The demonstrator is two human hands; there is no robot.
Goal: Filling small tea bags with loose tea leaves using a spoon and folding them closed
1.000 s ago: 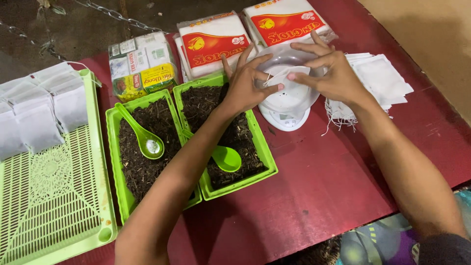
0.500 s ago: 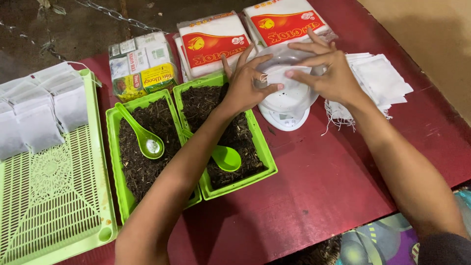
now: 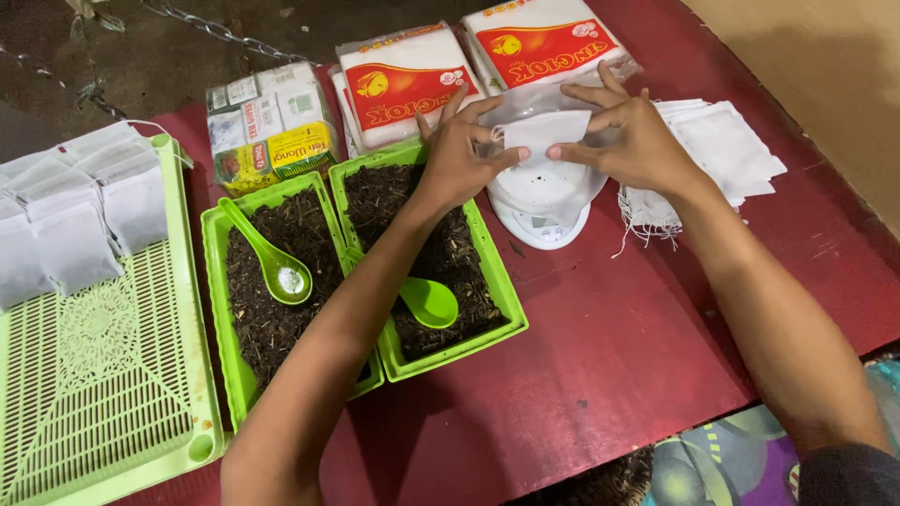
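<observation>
Red table (image 3: 609, 375). Near left: one pale green slatted tray (image 3: 94, 375). Centre: two green tubs (image 3: 487, 281) of dark loose leaf, one green scoop (image 3: 267, 258) each. Far: two white packs (image 3: 403, 84) with red panels, one smaller wrapped box (image 3: 267, 126). Left hand (image 3: 464, 155) and right hand (image 3: 633, 136) pinch one white empty sachet (image 3: 544, 131) above the white scale (image 3: 544, 201).

Holding a thin, matt white cloth-like pouch (image 3: 542, 131) over a smooth, shiny white plastic scale (image 3: 544, 201). Left of the scale, sitting: glossy green plastic trays (image 3: 502, 305) of rough, crumbly dark leaves (image 3: 272, 309), with shiny green plastic spoons (image 3: 427, 300). Behind the scale, gleaming plastic-wrapped packs (image 3: 403, 80). Under the scale, lying smooth and dull: a red tabletop (image 3: 619, 365).
</observation>
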